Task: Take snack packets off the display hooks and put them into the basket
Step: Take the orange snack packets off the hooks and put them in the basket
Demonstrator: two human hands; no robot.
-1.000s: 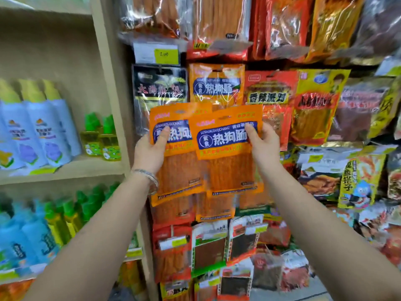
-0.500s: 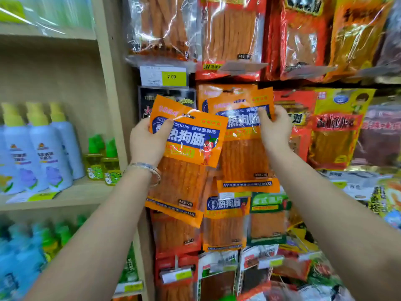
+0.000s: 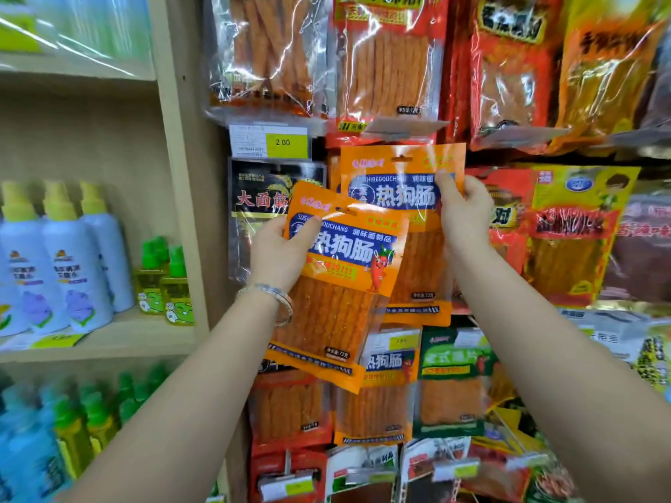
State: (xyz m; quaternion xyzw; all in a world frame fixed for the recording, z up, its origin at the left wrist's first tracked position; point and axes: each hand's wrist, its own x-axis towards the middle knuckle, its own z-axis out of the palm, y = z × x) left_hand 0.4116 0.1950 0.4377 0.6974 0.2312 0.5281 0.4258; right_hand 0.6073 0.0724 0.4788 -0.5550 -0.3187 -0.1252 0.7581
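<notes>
Nearest the camera, two bare forearms reach up from the bottom corners toward the snack display. The left hand [image 3: 279,255], with a silver bracelet [image 3: 270,297] at the wrist, has its grip clenched on the upper left corner of an orange snack packet [image 3: 339,285], thumb across the front near the blue label. This packet is tilted, its top leaning left, and it overlaps the lower left of a second orange packet [image 3: 403,197]. Half a second ago the left-hand packet sat at much the same tilt; it now appears slightly lower against the display.

The right hand [image 3: 463,212] grasps the second orange packet at its upper right edge, thumb on the front. That packet hangs upright, and its hang hole at the top shows clear; whether it is still on a hook cannot be told. Compared with the earlier frame, the right hand holds this packet higher on its edge, and more of the label is uncovered.

Behind both packets hang more snacks: a black packet [image 3: 268,201] to the left, a yellow price tag [image 3: 287,142] above it, red and yellow packets [image 3: 577,230] to the right, and further orange ones [image 3: 377,390] below. No basket is in view.

Farther left, a wooden shelf [image 3: 109,335] carries white spray bottles with yellow caps [image 3: 72,270] and small green-capped bottles [image 3: 163,285]; the shelf below holds blurred blue and green bottles [image 3: 54,430].
</notes>
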